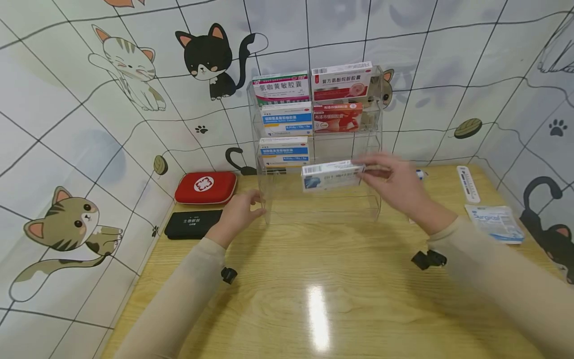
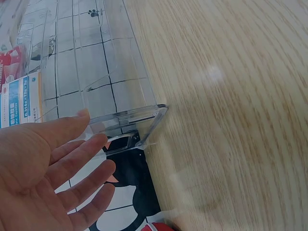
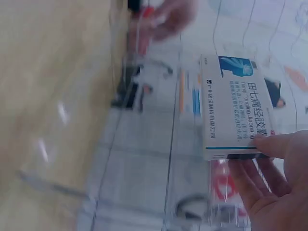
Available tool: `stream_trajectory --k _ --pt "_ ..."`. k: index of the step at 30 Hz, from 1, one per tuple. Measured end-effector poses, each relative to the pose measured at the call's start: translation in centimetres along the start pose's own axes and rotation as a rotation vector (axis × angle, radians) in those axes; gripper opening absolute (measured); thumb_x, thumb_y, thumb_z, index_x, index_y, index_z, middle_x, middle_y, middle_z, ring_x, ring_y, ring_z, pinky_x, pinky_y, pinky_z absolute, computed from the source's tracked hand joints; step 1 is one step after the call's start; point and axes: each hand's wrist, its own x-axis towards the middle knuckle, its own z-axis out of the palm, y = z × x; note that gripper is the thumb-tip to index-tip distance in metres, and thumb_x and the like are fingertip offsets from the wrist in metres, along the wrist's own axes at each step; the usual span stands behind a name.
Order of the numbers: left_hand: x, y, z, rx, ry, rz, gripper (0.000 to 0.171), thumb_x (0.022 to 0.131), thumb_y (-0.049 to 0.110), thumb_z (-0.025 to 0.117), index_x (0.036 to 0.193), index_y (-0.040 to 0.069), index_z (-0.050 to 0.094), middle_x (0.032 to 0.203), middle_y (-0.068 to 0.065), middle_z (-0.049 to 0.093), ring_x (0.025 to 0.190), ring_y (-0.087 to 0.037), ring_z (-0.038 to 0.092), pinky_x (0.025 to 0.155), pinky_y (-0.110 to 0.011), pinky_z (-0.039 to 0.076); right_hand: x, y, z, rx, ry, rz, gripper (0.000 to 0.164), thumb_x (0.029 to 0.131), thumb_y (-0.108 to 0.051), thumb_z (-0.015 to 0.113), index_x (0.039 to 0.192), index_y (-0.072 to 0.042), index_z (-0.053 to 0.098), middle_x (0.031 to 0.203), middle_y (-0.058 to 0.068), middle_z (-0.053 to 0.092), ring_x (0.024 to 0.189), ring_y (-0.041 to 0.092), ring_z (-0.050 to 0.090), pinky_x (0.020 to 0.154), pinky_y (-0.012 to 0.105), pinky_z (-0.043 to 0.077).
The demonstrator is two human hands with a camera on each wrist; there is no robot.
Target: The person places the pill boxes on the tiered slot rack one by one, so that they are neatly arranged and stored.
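Note:
My right hand (image 1: 390, 182) pinches one end of a white medicine box (image 1: 329, 177) with blue print. In the right wrist view the thumb and fingers grip the box (image 3: 231, 106) near its lower edge. It is held in front of the lower part of a clear acrylic display rack (image 1: 378, 149). My left hand (image 1: 239, 214) is at the rack's lower left side. The left wrist view shows its fingers (image 2: 86, 178) loosely extended, the thumb and index finger beside the rack's clear edge (image 2: 127, 115); contact is unclear.
Medicine boxes fill upper rack places, including a red-and-white box (image 1: 342, 82), an orange-red box (image 1: 337, 118) and a blue-and-white box (image 1: 284, 152). On the left lie a red case (image 1: 206, 188) and a black pouch (image 1: 193, 225); on the right, a thermometer (image 1: 468, 184) and a mask packet (image 1: 495, 223).

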Motion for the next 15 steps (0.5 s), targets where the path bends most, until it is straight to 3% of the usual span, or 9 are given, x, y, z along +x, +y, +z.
stream_trajectory --k 3,7,10,15 --pt "0.1 -0.1 -0.2 0.005 0.006 0.004 0.046 0.094 0.027 0.078 0.135 0.015 0.061 0.128 -0.007 0.071 0.123 -0.030 0.064 0.101 -0.049 0.055 2.2 -0.2 -1.7 -0.038 0.092 -0.046 0.031 0.095 -0.005 0.073 0.125 -0.014 0.075 0.126 0.005 0.068 0.104 -0.002 0.068 0.086 0.012 0.056" --pt "0.0 0.0 -0.4 -0.002 0.010 0.000 0.047 0.093 0.026 0.078 0.135 0.014 0.061 0.128 -0.009 0.072 0.122 -0.032 0.064 0.101 -0.050 0.055 4.8 -0.3 -3.0 -0.097 0.164 -0.093 0.033 0.096 -0.009 0.072 0.128 -0.017 0.074 0.127 0.003 0.068 0.112 0.000 0.065 0.091 0.013 0.055" --pt "-0.1 0.0 -0.4 -0.012 0.009 0.003 0.047 0.093 0.025 0.078 0.135 0.013 0.061 0.128 -0.009 0.072 0.122 -0.032 0.064 0.101 -0.050 0.055 6.1 0.0 -3.4 -0.129 0.167 -0.089 0.032 0.098 -0.012 0.071 0.129 -0.021 0.074 0.129 0.000 0.067 0.118 0.007 0.064 0.095 0.018 0.056" --pt "-0.2 0.1 -0.1 -0.023 0.014 0.010 0.047 0.093 0.023 0.079 0.135 0.012 0.060 0.127 -0.009 0.072 0.123 -0.033 0.064 0.101 -0.050 0.055 6.7 1.4 -3.3 -0.183 0.114 -0.008 0.032 0.099 -0.016 0.070 0.131 -0.022 0.073 0.132 -0.002 0.064 0.125 0.014 0.061 0.099 0.025 0.056"
